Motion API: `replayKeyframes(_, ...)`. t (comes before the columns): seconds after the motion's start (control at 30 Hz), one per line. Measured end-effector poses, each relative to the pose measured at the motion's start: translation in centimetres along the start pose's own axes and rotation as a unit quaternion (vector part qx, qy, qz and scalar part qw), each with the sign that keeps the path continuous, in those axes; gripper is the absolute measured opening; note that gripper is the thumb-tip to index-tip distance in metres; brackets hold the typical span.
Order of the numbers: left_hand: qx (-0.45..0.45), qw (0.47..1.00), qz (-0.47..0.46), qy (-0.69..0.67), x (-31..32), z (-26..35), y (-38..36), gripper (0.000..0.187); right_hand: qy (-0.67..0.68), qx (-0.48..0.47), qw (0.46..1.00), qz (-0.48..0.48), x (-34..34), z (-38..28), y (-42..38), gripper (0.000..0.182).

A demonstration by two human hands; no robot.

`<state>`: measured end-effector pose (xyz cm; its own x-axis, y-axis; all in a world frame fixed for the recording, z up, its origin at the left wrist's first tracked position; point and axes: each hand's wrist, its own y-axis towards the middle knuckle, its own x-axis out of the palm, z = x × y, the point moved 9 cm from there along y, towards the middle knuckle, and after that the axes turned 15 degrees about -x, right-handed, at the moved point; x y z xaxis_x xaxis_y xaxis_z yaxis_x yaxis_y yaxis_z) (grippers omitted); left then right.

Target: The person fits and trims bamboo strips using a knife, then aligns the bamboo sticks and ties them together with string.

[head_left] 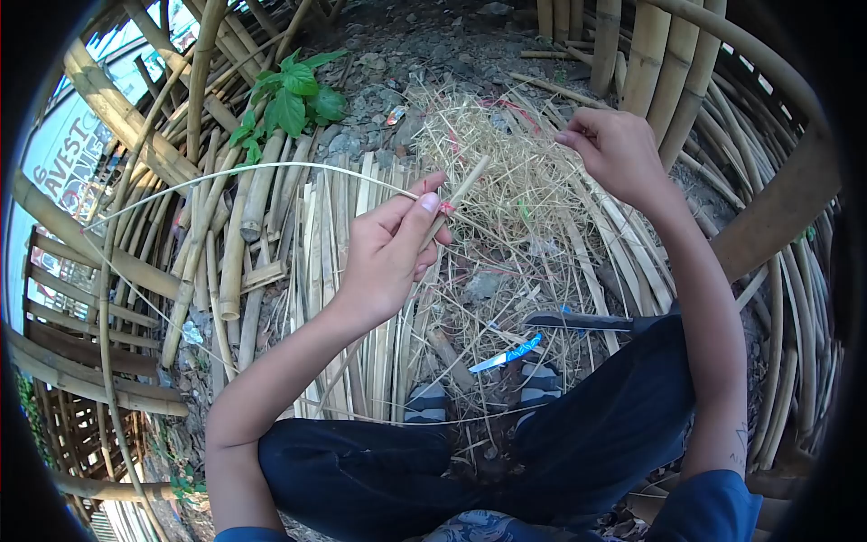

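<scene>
My left hand [393, 244] is closed on a short bamboo piece [470, 182] and a long thin bamboo strip [298, 165], where red string [446, 208] is wrapped round them. The strip arches away to the left. Raised at the upper right, my right hand [619, 154] has its thumb and fingers pressed together; whatever they hold, if anything, is too small to make out. Between the hands lies a heap of thin shavings [492, 154] with red string among them.
A dark-bladed knife [578, 322] and a blue-handled blade [506, 353] lie before my knees. Split bamboo strips [316, 271] cover the ground at left. Bamboo poles [673, 72] stand at the upper right, and a leafy plant [293, 95] grows at the upper left.
</scene>
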<state>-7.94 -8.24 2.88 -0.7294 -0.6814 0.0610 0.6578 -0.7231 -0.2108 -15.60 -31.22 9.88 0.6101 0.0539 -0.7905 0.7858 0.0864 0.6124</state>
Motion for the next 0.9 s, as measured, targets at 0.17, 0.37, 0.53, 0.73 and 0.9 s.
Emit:
replayKeyframes(0.17, -0.043, 0.998, -0.038, -0.018, 1.0, -0.7, 0.1, 0.030, 0.202, -0.013, 0.974, 0.104, -2.0, -7.6, 0.7, 0.020)
replayKeyframes(0.37, -0.047, 0.996, -0.067, 0.023, 2.0, -1.8, 0.1, 0.024, 0.156, -0.197, 0.968, 0.026, -1.1, -13.9, 0.4, 0.012)
replayKeyframes(0.53, -0.046, 0.995, -0.076, 0.039, 3.0, -1.7, -0.1, 0.023, 0.140, -0.187, 0.972, 0.031, -0.6, -13.8, 0.0, 0.011)
replayKeyframes(0.73, -0.057, 0.994, -0.068, 0.066, 3.1, -2.7, 0.1, 0.021, 0.212, -0.070, 0.974, -0.019, 0.2, -12.8, 0.1, 0.008)
replayKeyframes(0.9, -0.050, 0.992, -0.055, 0.107, 3.2, -3.1, 0.4, 0.020, 0.244, 0.024, 0.969, -0.032, 0.8, -11.1, 0.1, 0.010)
